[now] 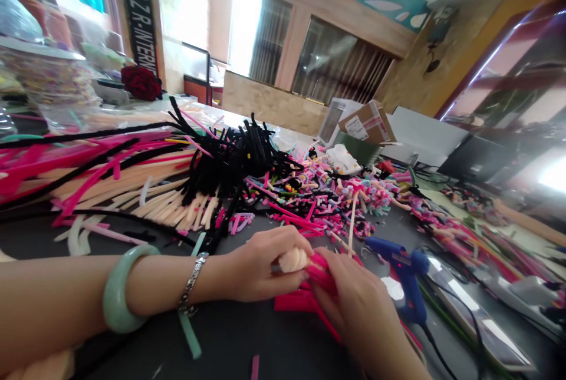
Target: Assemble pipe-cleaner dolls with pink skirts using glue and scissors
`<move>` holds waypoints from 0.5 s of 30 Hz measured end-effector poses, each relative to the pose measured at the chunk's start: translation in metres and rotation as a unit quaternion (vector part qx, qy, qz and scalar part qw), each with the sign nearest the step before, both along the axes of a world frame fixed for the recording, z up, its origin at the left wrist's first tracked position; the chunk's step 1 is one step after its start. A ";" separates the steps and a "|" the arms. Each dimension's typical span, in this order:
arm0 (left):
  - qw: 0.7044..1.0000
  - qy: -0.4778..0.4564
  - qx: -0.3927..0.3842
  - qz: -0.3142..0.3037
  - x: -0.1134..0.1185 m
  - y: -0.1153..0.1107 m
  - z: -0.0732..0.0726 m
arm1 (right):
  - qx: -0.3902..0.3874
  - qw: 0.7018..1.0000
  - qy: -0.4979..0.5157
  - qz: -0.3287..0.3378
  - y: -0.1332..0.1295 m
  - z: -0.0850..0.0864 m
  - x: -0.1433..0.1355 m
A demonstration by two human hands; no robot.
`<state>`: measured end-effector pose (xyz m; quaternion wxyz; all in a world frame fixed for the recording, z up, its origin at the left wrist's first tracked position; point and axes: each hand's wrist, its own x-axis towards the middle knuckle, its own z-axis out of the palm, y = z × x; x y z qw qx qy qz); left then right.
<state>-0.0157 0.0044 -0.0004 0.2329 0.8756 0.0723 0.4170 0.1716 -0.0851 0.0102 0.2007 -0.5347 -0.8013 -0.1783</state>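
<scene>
Head view: left hand (265,268) has its fingers curled snugly round a cream piece (292,260); right hand (365,300) grips a hot-pink bundle (322,274) just right of it; both sit between the hands, neither hand clearly nearer; can't really tell the bundle's long axis

The left forearm (163,283) is bare as far up as I can see, and around it sits a chunky bangle (115,293), milky pale green like jade, smooth, glossy and rounded. Nearer the left hand (260,265), a slim silver-coloured link bracelet (193,278) circles the wrist, shiny links alternating with dark gaps, the finer pattern too small to read. Beyond the right hand (358,288), that forearm is bare too
</scene>
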 end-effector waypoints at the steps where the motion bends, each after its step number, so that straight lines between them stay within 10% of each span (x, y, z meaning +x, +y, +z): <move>1: 1.000 -0.004 0.004 -0.008 0.000 0.000 -0.001 | 0.008 1.000 0.001 0.002 -0.001 0.000 0.000; 15: 0.999 0.015 -0.035 -0.001 -0.001 0.001 0.001 | 0.050 0.998 0.023 -0.009 -0.017 0.003 0.014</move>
